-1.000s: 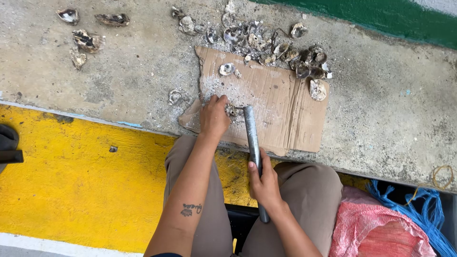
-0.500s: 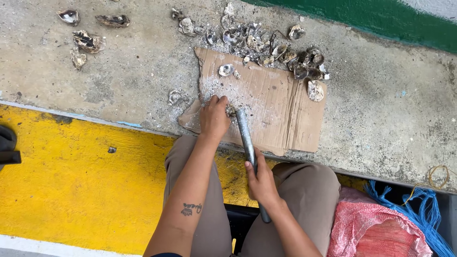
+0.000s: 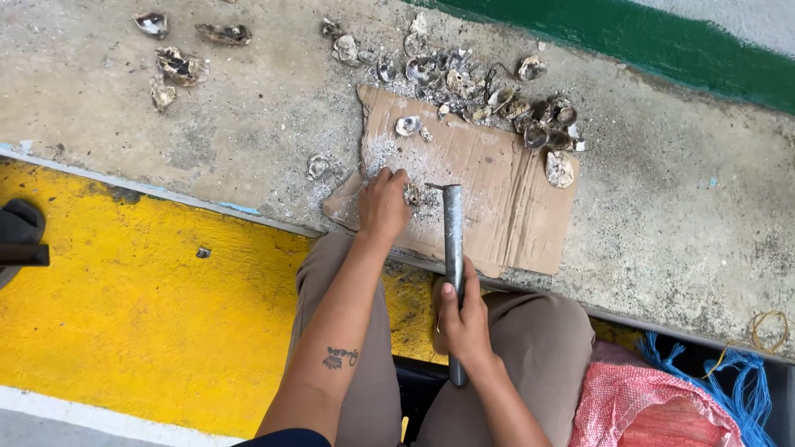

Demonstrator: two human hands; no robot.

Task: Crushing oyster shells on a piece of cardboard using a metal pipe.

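An oyster shell [image 3: 411, 195] is pinned on the cardboard [image 3: 489, 190] by left-hand [image 3: 383, 203] fingers; the steel pipe [image 3: 453, 248], gripped tight by the right hand [image 3: 462, 319], points away, just right of it.

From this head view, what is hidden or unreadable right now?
- Shell under the left hand: mostly covered by the fingers.
- Metal bar: lower end hidden behind the right hand and knees.
- Red mesh sack: cut off by the bottom edge.
- Dark object: cut off by the left edge.
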